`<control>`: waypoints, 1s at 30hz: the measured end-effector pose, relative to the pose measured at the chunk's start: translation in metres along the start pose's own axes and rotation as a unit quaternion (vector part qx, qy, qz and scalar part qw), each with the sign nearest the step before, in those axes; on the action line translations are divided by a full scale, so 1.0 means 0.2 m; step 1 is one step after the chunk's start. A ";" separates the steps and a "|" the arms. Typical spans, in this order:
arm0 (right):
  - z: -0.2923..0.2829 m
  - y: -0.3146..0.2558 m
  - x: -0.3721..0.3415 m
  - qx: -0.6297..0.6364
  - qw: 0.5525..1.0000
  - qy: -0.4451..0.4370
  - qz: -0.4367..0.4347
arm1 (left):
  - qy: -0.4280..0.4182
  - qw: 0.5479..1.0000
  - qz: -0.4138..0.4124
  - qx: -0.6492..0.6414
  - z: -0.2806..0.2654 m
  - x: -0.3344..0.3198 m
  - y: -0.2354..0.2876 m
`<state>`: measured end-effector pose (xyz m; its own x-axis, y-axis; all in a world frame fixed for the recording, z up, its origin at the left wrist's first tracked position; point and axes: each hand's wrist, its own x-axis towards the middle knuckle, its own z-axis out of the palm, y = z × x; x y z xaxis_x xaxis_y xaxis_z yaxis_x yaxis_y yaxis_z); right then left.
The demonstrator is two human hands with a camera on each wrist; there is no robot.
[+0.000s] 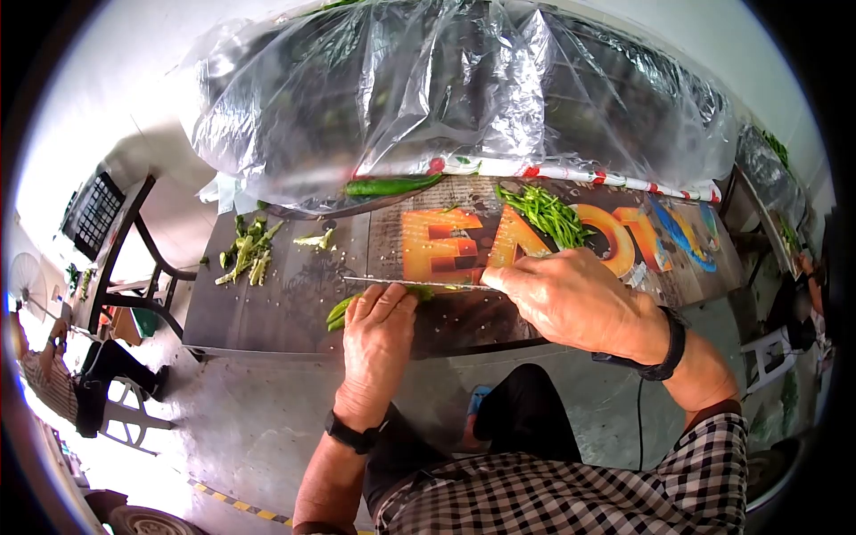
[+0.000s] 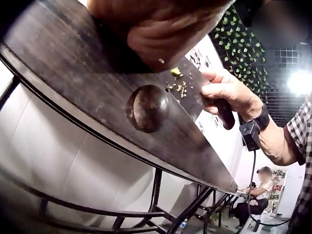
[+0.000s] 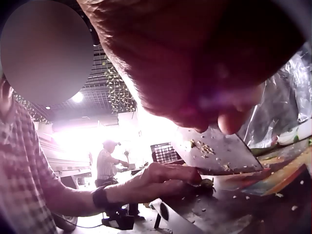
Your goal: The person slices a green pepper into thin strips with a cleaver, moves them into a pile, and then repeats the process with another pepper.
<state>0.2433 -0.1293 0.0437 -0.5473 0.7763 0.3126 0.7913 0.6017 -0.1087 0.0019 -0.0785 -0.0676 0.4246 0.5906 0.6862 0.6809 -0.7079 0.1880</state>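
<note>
In the head view my right hand (image 1: 571, 299) grips a cleaver by its dark handle (image 2: 225, 114). The cleaver's blade (image 1: 419, 283) appears edge-on there; its broad side, dotted with seeds and bits, faces the right wrist view. My left hand (image 1: 379, 334) holds green peppers (image 1: 339, 312) down on the table, curled fingertips right by the blade. Most of these peppers is hidden under that hand. Beyond the blade lies a pile of thin green pepper strips (image 1: 544, 214). Pale-green pepper cores (image 1: 247, 250) are heaped at the left, with a smaller pale piece (image 1: 315, 240) nearer.
A whole green pepper (image 1: 392, 185) lies at the table's back, by a clear plastic sheet (image 1: 446, 89) over a bulky dark shape. Seeds are scattered on the printed tabletop (image 1: 303, 276). A seated person (image 1: 62, 374) is off to the left, beside another table.
</note>
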 end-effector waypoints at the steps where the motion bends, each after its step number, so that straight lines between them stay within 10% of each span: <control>1: 0.00 0.00 0.00 0.000 1.000 -0.006 0.000 | 0.000 1.000 -0.003 -0.001 0.00 0.00 0.00; 30: -0.05 -0.05 0.03 0.002 0.998 -0.062 0.033 | 0.014 0.999 -0.029 -0.037 0.01 -0.01 0.00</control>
<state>0.2353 -0.1330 0.0562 -0.5242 0.8314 0.1846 0.8257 0.5492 -0.1288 0.0020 -0.0799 -0.0699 0.3676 0.6215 0.6918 0.6574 -0.6998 0.2794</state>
